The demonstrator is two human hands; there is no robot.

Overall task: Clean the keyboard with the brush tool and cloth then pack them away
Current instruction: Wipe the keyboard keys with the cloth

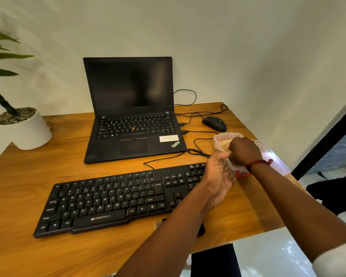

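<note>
Hands meet at the desk's right edge: the left hand [218, 176] grips the near rim of a clear plastic container [226, 137], and the right hand [245, 149] is closed inside it, on what I cannot tell. Something pale yellow, perhaps the cloth [225, 143], shows in there, so I judge this either fetching or packing away. The keyboard [116, 198] lies along the front edge, partly under the left forearm; no brush is visible.

Wooden table [48, 196] carries keyboard [112, 200], open laptop [132, 116], mouse [215, 123], potted plant [24, 126], clear container [226, 139].
</note>
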